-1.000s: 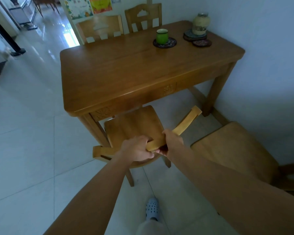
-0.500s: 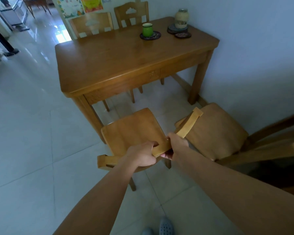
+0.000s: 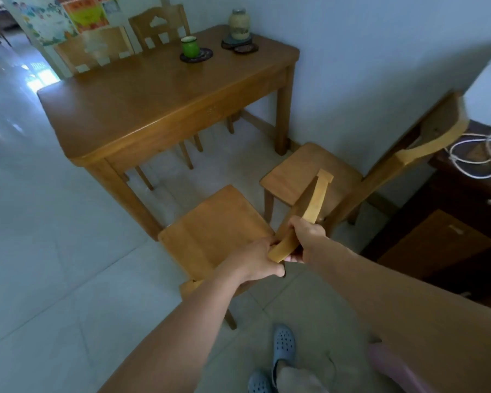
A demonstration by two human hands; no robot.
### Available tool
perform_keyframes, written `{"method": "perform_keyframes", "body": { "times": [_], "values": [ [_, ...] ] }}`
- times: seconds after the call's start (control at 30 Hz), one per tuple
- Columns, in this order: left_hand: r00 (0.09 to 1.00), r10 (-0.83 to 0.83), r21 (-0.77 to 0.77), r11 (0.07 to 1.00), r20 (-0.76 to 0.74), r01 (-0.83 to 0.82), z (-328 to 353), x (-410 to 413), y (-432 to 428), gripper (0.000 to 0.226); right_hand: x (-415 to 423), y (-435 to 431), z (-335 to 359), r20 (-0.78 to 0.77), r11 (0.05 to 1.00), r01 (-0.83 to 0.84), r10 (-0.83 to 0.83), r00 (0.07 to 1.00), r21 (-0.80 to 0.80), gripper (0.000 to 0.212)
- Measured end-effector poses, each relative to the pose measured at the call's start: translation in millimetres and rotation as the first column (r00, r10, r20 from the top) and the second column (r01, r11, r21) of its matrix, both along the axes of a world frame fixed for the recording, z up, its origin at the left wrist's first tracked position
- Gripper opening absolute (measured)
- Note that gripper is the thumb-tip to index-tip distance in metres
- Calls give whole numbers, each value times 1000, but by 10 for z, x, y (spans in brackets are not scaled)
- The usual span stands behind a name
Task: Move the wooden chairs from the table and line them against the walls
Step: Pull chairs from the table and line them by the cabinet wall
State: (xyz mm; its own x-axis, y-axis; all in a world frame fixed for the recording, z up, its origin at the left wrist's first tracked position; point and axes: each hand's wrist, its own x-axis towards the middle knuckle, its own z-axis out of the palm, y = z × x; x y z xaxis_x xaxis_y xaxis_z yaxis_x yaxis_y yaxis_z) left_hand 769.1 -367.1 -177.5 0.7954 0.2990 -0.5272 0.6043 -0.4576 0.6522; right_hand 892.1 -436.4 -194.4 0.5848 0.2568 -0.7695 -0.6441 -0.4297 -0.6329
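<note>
Two hands, left hand (image 3: 257, 260) and right hand (image 3: 306, 239), clench the top rail (image 3: 314, 202); the chair (image 3: 210, 236) sits just off the table's (image 3: 153, 109) near corner, so I reckon a level lift clears the parked chair (image 3: 295, 174)

Left hand (image 3: 255, 259) covers the middle of the top rail (image 3: 312, 205) on the held chair (image 3: 210, 231), and a stretch of it vanishes under the forearm. The far chairs (image 3: 97, 49) show only their backs above the table (image 3: 153, 100). Posters (image 3: 77, 12) run off the top edge, and the dark cabinet (image 3: 451, 236) and white cable (image 3: 476, 154) off the right. The label on the jar (image 3: 239, 24) is too blurred to read.
</note>
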Motion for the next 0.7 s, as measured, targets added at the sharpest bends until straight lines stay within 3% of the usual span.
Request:
{"method": "perform_keyframes", "body": {
  "times": [0.43,0.7],
  "values": [
    [985,-159,-8,987,-61,158,-34,107,-593,51,-60,-761,64,-1,999,2,-2,1000,-40,9],
    [965,-172,40,982,-199,183,36,462,-698,63,232,-865,161,-183,987,-158,157,970,10,15]
  ]
}}
